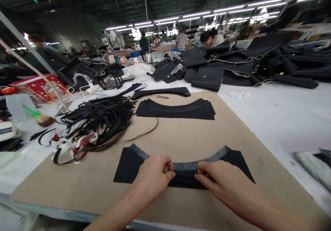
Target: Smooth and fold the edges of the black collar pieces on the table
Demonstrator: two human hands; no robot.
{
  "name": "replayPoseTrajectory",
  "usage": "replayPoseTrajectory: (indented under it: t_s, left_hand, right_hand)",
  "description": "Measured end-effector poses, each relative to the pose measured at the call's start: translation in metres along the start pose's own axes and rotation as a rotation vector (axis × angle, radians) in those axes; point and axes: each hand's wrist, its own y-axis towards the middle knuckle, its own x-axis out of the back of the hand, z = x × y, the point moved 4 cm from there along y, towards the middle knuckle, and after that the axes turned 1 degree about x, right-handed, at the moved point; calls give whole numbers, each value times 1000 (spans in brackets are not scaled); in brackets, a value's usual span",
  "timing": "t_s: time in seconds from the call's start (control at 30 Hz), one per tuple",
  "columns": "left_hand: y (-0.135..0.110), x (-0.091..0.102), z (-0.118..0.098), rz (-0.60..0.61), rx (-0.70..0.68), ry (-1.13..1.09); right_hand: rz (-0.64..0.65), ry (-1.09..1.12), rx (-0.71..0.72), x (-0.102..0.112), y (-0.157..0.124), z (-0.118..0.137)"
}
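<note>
A black fabric piece (124, 169) with a curved upper edge lies flat on the brown board. Along that curve runs a grey, fuzzy-looking strip (186, 166). My left hand (156, 170) is closed, thumb and fingers pinching the fabric just below the strip, left of its middle. A short way to the right, my right hand (216, 174) pinches the same piece in a similar way. Between the two pinches a fold in the black cloth shows. Both hands partly cover the piece, and their inner fingers are hidden.
Beyond it lie a stack of similar curved black pieces (178, 112), another narrow black stack (161, 92) and small red snips (162, 97). A heap of black straps (103, 120) is at left, near a green-tipped glue bottle (42, 118). Black bag parts (240, 65) are piled at the back right.
</note>
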Motion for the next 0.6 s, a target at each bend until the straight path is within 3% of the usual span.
replayPoseTrajectory:
  t_s: [0.23, 0.6]
  left_hand:
    - [16, 4, 3, -32, 23, 90]
    - [29, -7, 14, -20, 50, 108]
  right_hand:
    - [-3, -158, -38, -5, 21, 8]
    - [58, -191, -93, -13, 32, 9]
